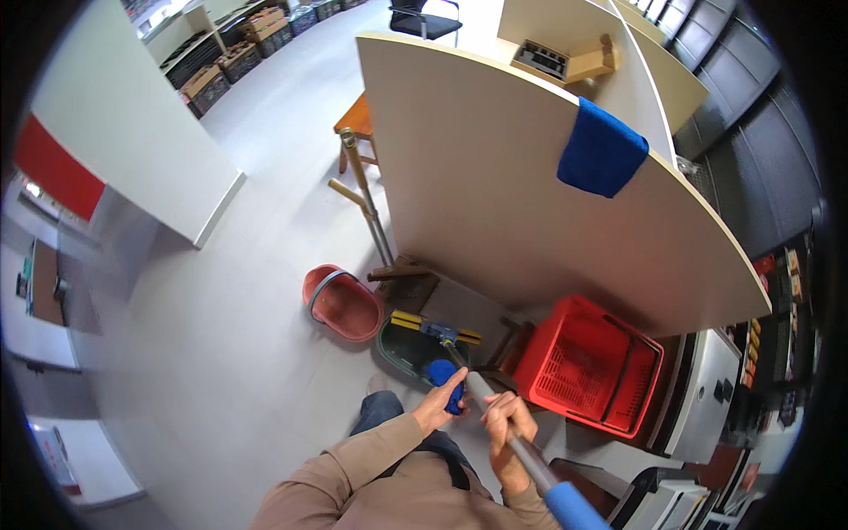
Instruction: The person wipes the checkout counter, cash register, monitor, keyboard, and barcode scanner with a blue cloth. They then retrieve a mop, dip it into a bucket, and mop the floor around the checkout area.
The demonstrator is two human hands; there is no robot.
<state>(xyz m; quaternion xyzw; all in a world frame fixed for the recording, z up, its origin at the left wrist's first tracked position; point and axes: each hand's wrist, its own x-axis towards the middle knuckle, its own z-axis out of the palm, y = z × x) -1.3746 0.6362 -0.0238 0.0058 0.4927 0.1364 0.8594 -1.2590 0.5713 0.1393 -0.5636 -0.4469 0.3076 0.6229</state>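
A sponge mop slants up from a dark green tub (405,354), its blue-grey head with yellow sponge strips (434,328) over the tub. My right hand (509,421) is wrapped around the grey mop pole (530,457), which ends near me in a blue grip (573,507). Lower on the pole, my left hand (435,409) holds a blue piece (444,374), its thumb pointing along the pole. Whether that piece is fixed to the mop is hidden by the hand.
A pink bucket (348,308) stands left of the tub, a red shopping basket (589,368) right. Two long-handled tools (371,209) lean against a beige partition (477,172), which carries a blue cloth (603,149). A wooden stool (356,122) and a white wall (132,126) lie beyond.
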